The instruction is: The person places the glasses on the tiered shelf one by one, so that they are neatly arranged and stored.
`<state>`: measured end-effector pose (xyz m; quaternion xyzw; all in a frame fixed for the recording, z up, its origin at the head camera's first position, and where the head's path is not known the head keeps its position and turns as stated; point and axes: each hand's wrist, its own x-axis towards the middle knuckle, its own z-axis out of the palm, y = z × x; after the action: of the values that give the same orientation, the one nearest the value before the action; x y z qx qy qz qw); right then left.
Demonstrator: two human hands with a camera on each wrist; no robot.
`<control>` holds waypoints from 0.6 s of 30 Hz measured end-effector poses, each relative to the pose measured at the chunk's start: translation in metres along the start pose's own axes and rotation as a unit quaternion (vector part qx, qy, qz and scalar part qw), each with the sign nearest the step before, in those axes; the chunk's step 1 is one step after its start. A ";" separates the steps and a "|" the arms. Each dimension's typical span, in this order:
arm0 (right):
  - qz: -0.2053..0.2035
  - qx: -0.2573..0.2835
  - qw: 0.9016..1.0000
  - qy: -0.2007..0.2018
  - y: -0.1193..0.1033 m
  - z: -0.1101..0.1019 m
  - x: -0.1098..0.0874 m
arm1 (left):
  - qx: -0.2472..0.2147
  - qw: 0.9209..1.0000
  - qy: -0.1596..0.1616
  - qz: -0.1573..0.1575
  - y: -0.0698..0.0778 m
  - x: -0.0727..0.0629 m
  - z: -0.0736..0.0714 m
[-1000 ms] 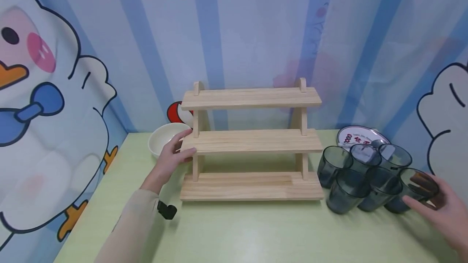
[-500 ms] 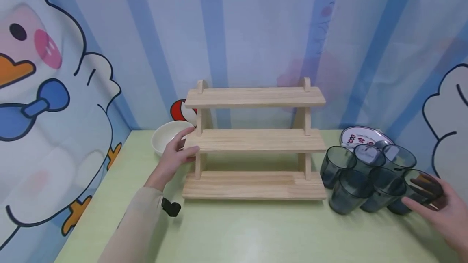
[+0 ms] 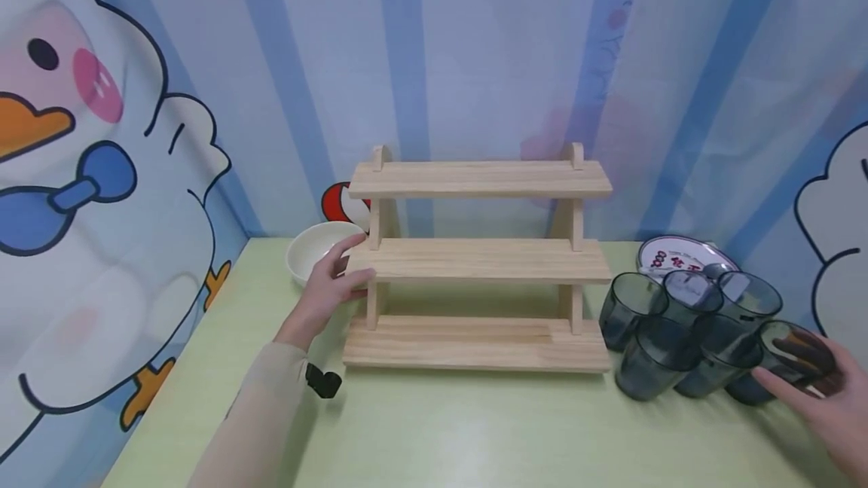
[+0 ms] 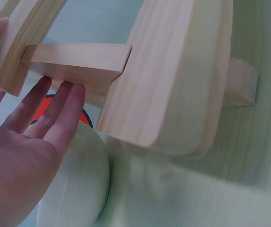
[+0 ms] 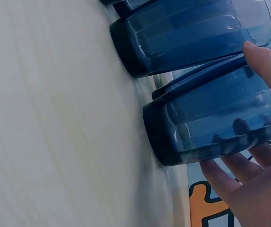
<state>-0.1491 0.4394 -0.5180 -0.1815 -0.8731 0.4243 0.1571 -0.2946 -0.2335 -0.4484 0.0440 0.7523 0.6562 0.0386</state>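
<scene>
A three-tier wooden display shelf [image 3: 475,258] stands in the middle of the table. My left hand [image 3: 322,300] holds the left end of its middle tier; in the left wrist view the thumb lies on one side of the board and the fingers [image 4: 71,109] reach beneath, by the side support. At the right, my right hand [image 3: 823,401] grips a dark tinted drinking glass [image 5: 220,118], thumb on one side and fingers on the other. That glass is the outermost of a cluster of several similar glasses [image 3: 658,367], all upright.
A white bowl [image 3: 308,247] sits behind my left hand, partly hidden. An oval plate with red print [image 3: 678,251] lies behind the glasses. The pale green table [image 3: 468,435] meets a cartoon-printed backdrop [image 3: 475,59] at the back and sides.
The whole scene has drifted a little to the right in the head view. Both hands keep their holds; the held glass has shifted very slightly away from its neighbours.
</scene>
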 end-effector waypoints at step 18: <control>0.026 -0.030 0.997 0.072 -0.047 -0.024 -0.026 | -0.005 1.000 0.007 -0.004 -0.001 0.001 0.001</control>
<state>-0.1247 0.4174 -0.4690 -0.2386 -0.8668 0.3880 0.2030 -0.2955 -0.2329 -0.4496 0.0361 0.7496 0.6599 0.0367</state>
